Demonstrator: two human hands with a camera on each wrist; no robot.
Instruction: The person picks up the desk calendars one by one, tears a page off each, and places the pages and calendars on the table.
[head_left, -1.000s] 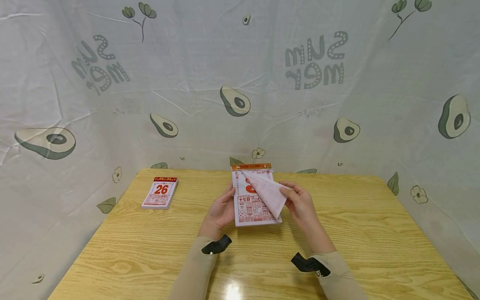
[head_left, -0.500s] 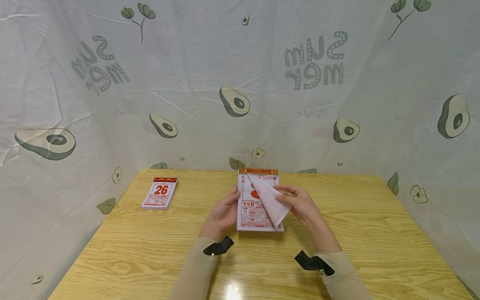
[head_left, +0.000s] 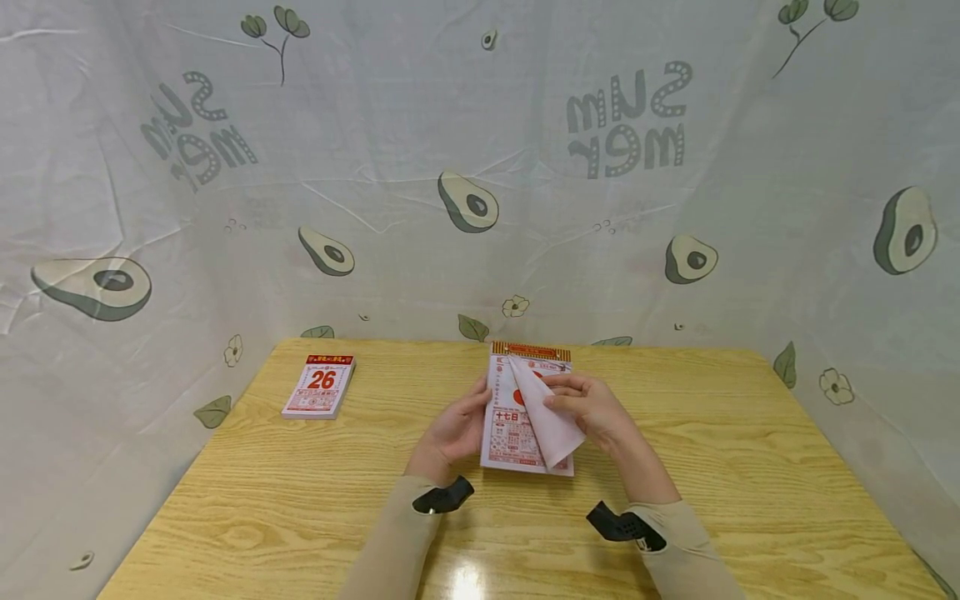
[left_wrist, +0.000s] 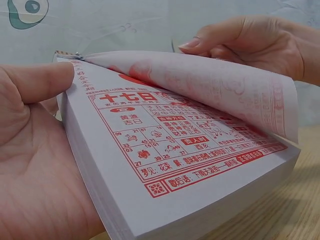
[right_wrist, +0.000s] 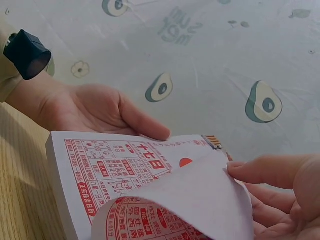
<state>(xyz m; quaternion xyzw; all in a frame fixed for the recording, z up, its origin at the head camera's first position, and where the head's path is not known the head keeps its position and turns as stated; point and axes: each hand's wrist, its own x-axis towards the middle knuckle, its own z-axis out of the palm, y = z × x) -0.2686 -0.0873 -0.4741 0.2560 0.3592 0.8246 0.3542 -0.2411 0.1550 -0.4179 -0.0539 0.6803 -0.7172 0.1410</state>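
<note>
A thick tear-off calendar (head_left: 512,446) with red print and a gold-and-red header band is held tilted above the table. My left hand (head_left: 454,427) grips its left side, the thumb (left_wrist: 47,82) along the edge of the top page and the palm beside and under the block. One thin sheet (head_left: 550,429) is folded back diagonally to the right, its upper end near the header band. My right hand (head_left: 600,415) pinches this sheet on its right side between thumb (right_wrist: 260,169) and fingers. In the right wrist view the sheet curls and covers part of the page below.
A smaller calendar block (head_left: 321,390) showing a red 26 lies at the table's left rear. The wooden table (head_left: 262,508) ends at a pale curtain (head_left: 405,275) printed with avocados. Dark wrist cameras (head_left: 444,496) are strapped over both sleeves.
The calendar has shifted right and nearer to me with my left hand. My right hand's hold sits farther up the sheet from its loose lower corner.
</note>
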